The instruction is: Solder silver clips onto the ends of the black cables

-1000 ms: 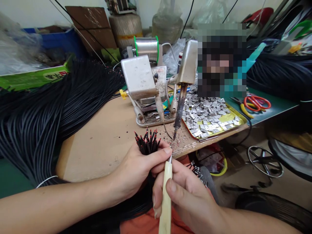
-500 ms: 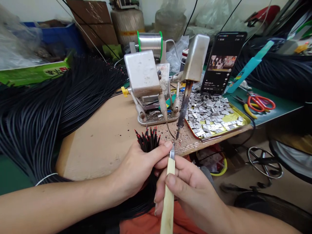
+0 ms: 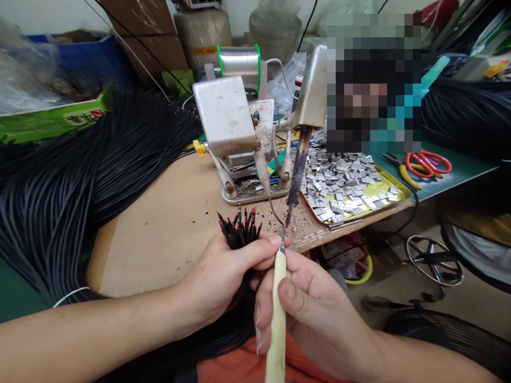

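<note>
My left hand (image 3: 223,274) is closed around a bundle of black wires with red tips (image 3: 238,229), held upright at the table's front edge. My right hand (image 3: 315,314) grips a tool with a pale wooden handle (image 3: 277,314); its small metal tip (image 3: 282,243) touches my left thumb. Just above that tip hangs the point of the soldering iron (image 3: 295,183), mounted on a grey metal soldering stand (image 3: 227,117) with a solder spool (image 3: 238,61).
A yellow tray (image 3: 393,199) heaped with small silver metal pieces sits right of the stand. Red and yellow-handled cutters (image 3: 425,162) lie on a green mat. A large mass of black cables (image 3: 75,170) covers the left side. A green box (image 3: 48,122) stands behind.
The tool tip and both hands have crept up slightly toward the soldering iron's point. The camera has shifted a little; the grips are unchanged.
</note>
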Motion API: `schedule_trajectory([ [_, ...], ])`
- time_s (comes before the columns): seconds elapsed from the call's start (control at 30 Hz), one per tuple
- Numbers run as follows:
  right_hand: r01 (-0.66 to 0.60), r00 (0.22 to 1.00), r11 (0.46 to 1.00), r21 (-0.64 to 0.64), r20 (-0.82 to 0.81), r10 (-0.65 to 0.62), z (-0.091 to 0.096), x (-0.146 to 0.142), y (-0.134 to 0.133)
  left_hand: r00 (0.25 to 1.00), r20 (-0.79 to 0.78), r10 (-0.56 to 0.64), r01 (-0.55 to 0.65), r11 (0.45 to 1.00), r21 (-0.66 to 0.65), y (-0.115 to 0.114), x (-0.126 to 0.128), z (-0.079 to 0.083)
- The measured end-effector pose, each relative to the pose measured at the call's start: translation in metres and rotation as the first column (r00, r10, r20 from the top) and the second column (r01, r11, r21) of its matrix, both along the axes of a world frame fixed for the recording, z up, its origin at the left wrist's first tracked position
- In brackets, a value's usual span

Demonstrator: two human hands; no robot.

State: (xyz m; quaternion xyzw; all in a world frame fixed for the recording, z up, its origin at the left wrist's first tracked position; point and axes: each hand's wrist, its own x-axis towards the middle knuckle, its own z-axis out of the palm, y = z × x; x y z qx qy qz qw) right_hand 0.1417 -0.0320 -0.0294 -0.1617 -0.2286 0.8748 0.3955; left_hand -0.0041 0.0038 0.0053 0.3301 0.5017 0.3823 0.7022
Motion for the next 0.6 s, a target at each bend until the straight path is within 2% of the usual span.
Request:
schedule_trajectory([
  [0.6, 0.005, 1.0, 1.0, -0.002, -0.02, -0.005, 0.001, 0.0023, 0.0025, 0.999, -0.045, -0.017, 0.017, 1.0, 0.004, 0.0014, 0.0013, 0.002],
])
